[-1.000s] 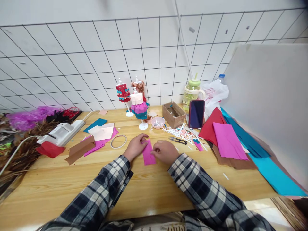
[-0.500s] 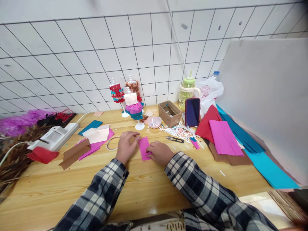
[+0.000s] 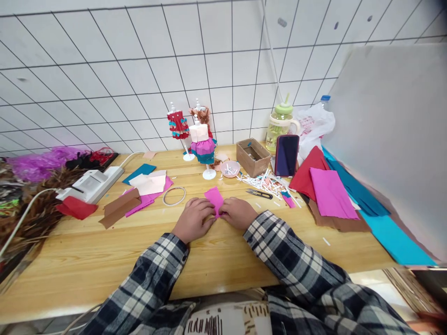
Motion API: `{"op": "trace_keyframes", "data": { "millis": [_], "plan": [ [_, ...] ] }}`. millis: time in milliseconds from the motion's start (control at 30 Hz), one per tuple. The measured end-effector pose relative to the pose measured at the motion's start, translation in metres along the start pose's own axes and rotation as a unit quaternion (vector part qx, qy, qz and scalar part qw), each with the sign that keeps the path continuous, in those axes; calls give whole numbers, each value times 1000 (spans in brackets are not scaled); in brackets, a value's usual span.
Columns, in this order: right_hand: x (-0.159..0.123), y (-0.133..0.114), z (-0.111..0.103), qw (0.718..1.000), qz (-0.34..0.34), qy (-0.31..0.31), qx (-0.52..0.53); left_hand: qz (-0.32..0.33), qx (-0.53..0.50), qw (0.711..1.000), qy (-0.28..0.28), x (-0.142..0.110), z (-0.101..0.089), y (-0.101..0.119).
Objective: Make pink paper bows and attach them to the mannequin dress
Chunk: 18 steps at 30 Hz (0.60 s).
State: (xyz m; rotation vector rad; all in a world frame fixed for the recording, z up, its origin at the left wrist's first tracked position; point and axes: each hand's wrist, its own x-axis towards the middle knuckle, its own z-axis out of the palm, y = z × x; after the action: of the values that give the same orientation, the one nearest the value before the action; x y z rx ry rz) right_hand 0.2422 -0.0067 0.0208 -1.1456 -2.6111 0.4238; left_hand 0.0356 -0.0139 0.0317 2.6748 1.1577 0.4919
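White square tiles (image 3: 218,70) line the wall behind a pale wooden counter (image 3: 223,265), where two hands in plaid cuffs meet over a small magenta paper piece (image 3: 214,200). It lies between them, its far end showing beyond the fingers. The right hand (image 3: 239,212) has its fingers curled, thumb and forefinger pinching the near end; the left hand (image 3: 195,217) rests its bent fingertips on the left edge, though I cannot tell whether its thumb closes on the paper. Just beyond the left hand lies a tape roll (image 3: 174,204), and farther left are brown paper (image 3: 120,208), a cream sheet (image 3: 148,183) and a white power strip (image 3: 91,184). Straight ahead of the hands, miniature dress forms (image 3: 203,151) wear ruffled outfits, with a pink bowl (image 3: 230,174) just to their right. Beyond the right hand lie thread snips (image 3: 260,194) and white paper scraps (image 3: 260,180), a cardboard box (image 3: 256,161) and a propped phone (image 3: 287,156) behind them. Well right of that hand, red paper (image 3: 310,174) and magenta sheets (image 3: 333,193) overlap.
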Motion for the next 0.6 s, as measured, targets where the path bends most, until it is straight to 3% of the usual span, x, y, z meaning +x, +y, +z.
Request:
{"op": "trace_keyframes", "data": {
  "millis": [600],
  "plan": [
    [2,-7,0,998,53,-7,-13,-48,78,996,9,3,3,15]
  ]
}}
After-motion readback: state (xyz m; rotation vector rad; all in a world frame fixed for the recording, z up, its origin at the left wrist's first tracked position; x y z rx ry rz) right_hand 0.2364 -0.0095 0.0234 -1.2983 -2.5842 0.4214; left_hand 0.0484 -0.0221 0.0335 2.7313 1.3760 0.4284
